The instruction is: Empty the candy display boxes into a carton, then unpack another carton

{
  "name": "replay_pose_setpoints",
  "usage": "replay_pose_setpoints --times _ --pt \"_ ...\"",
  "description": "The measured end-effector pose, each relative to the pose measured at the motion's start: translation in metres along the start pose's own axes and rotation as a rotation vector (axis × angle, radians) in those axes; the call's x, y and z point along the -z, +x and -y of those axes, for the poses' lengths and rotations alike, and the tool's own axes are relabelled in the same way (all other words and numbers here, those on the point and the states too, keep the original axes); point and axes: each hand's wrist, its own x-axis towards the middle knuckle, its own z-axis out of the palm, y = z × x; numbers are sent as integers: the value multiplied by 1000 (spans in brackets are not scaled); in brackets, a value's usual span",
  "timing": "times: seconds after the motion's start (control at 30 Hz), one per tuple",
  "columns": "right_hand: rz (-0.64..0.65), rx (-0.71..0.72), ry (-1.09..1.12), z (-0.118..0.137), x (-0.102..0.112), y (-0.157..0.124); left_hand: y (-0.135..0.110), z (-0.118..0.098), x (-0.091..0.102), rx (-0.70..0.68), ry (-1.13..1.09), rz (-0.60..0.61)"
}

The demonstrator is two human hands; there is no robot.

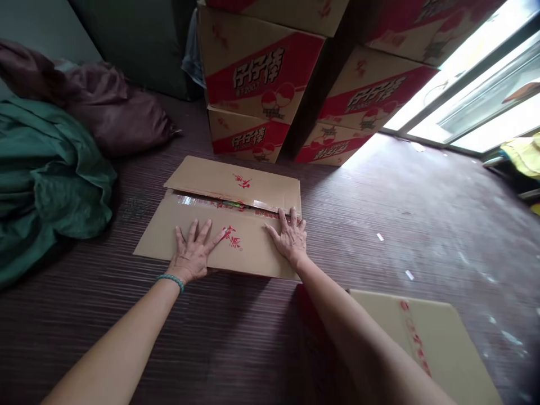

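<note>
A brown cardboard box (253, 253) with red printing on its top stands on the floor in front of me. Its two top flaps lie folded over with a narrow gap between them, and a bit of green and red contents shows through. Shiny printed tape runs along the flap edges. My left hand (194, 253), with a green bead bracelet at the wrist, lies flat with fingers spread on the near flap. My right hand (291, 235) presses on the right end of that flap, its fingertips reaching the gap and the far flap (270, 185).
Red and brown printed cartons (261, 73) are stacked behind the box, with another stack (363, 101) to their right. A taped carton (422, 343) stands at lower right. Green cloth (54, 174) and a maroon bundle (113, 112) lie left. Paper scraps dot the striped floor (442, 225).
</note>
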Motion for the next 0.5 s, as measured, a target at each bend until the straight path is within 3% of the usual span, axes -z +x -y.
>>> replay_pose_setpoints --times 0.13,0.27,0.5 --pt "16 25 -2 2 5 69 60 16 15 -9 -64 7" --pt "15 14 -23 5 8 135 119 33 26 -34 -51 -61" --pt "17 16 -101 5 17 268 243 58 54 -23 -16 -80"
